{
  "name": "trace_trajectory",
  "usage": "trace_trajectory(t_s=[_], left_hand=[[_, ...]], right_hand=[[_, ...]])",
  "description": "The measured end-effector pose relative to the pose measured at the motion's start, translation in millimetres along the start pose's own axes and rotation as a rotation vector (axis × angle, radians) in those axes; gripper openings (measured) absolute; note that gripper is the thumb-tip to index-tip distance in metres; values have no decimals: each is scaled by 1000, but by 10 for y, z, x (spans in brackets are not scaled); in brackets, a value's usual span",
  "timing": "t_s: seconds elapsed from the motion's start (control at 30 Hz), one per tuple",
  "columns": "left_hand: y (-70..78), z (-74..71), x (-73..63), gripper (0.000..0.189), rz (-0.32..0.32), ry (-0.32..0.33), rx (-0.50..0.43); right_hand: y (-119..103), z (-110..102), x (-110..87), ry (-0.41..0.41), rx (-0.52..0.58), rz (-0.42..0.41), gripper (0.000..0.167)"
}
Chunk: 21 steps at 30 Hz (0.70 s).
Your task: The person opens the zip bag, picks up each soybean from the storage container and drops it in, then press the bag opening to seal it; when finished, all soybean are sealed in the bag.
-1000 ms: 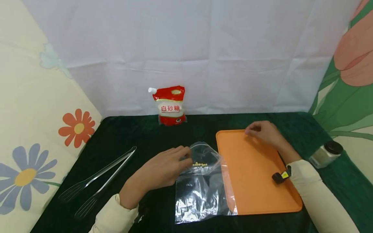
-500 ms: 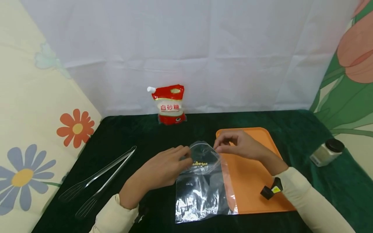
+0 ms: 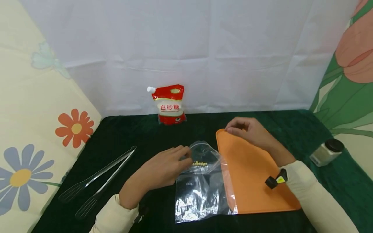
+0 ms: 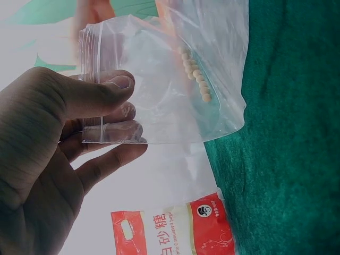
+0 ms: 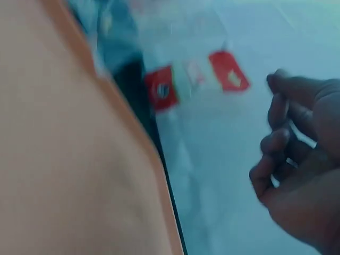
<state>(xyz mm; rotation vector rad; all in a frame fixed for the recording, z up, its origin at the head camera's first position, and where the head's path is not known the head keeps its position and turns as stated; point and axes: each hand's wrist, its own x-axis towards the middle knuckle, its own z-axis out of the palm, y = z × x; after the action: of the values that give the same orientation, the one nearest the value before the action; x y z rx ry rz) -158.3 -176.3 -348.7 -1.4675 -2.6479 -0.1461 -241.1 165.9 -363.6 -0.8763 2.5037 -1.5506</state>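
Note:
A clear zip-seal plastic bag (image 3: pixel 201 191) lies spread at front centre, its right side overlapping the orange tray (image 3: pixel 250 168). Inside it, small round pale-yellow balls (image 4: pixel 197 77) sit in a short row. My left hand (image 3: pixel 167 166) pinches the bag at its zip edge, with the thumb on the near side in the left wrist view. Over the tray's far left corner is my right hand (image 3: pixel 247 129), its fingers loosely curled. Nothing shows between those fingers in the right wrist view, where the hand stands apart from the tray.
A red and white sugar pouch (image 3: pixel 170 105) with a white spout stands at the back against the white cloth. Metal tongs (image 3: pixel 102 178) lie at the left. A clear jar with a black lid (image 3: pixel 327 152) lies tilted at the far right.
My right hand went from over the tray left to the bag's opening, then back right and away to the tray's far corner. My left hand kept its hold on the bag.

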Motion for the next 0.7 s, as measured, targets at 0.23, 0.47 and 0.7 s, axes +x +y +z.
trace_trajectory(t_s=[0.23, 0.47, 0.7], left_hand=[[0, 0, -10, 33, 13, 11, 20], [3, -3, -6, 36, 1, -2, 21], [6, -7, -6, 38, -2, -9, 22]], right_hand=[[366, -307, 0, 72, -555, 163, 19], [585, -375, 3, 26, -627, 303, 14], [652, -363, 10, 36, -632, 327, 13]])
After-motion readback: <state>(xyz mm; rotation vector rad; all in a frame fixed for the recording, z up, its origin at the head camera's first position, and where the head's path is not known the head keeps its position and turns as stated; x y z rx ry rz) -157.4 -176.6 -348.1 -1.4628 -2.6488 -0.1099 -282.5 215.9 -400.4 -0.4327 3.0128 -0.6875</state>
